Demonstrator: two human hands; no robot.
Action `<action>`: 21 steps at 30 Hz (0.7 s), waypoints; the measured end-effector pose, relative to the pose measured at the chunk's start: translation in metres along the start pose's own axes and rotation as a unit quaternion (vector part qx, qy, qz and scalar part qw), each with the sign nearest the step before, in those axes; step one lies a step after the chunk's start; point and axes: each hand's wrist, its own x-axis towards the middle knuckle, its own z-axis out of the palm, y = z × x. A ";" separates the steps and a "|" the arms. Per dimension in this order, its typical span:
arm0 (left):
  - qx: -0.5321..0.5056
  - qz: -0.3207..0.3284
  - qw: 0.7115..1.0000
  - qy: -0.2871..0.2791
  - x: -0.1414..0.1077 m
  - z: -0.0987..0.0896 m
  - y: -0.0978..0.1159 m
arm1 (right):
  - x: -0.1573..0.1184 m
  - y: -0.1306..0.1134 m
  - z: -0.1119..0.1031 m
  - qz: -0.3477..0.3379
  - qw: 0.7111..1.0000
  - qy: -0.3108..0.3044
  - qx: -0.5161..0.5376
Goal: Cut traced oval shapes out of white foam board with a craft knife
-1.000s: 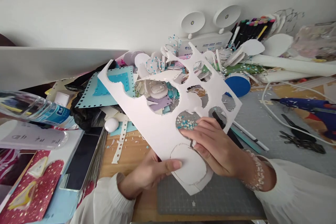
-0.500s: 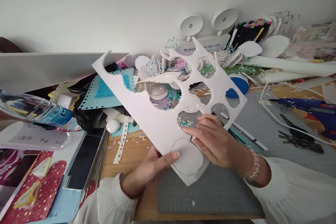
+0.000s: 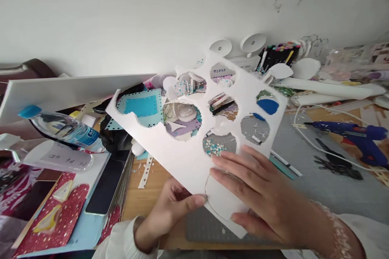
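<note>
A white foam board with several rough round holes is tilted up in front of me. My left hand pinches its lower left edge, thumb on the front face. Near the bottom corner, a disc is outlined by a cut line and still sits in the board. My right hand lies across that disc, fingers stretched and apart, thumb near its lower rim. The fingers cover the disc's right side. Through one hole, small blue and white star-shaped bits show.
A grey cutting mat lies beneath, with a blue glue gun and black scissors at right. At left are a water bottle, a plastic cup and a phone. Markers stand at the back.
My right hand has moved down from the disc's upper right edge to lie over it, fingers more spread. The board sits slightly lower, and the view has shifted.
</note>
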 end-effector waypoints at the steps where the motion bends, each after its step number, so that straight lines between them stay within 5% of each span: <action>1: -0.006 0.004 1.000 -0.009 -0.001 0.001 -0.001 | -0.001 -0.003 0.000 -0.002 1.000 -0.005 -0.009; 5: 0.004 0.017 0.999 -0.037 -0.006 0.000 0.000 | -0.012 -0.010 0.001 -0.037 0.998 0.013 -0.051; 7: 0.040 0.026 0.999 -0.013 -0.010 -0.005 0.007 | -0.024 -0.009 -0.001 -0.035 0.995 0.076 -0.054; 10: 0.090 0.089 0.985 0.117 -0.017 -0.018 0.026 | -0.047 -0.001 -0.001 0.078 0.970 0.220 -0.059; 12: 0.086 0.153 0.963 0.203 -0.020 -0.028 0.040 | -0.062 0.009 0.005 0.183 0.945 0.258 -0.081; 15: 0.051 0.205 0.947 0.241 -0.022 -0.035 0.059 | -0.082 0.022 0.022 0.270 0.947 0.145 -0.101; 18: 0.033 0.208 0.955 0.207 -0.019 -0.032 0.071 | -0.100 0.031 0.039 0.299 0.948 0.046 -0.103; 21: 0.028 0.177 0.971 0.160 -0.012 -0.028 0.074 | -0.114 0.041 0.045 0.286 0.950 0.068 -0.100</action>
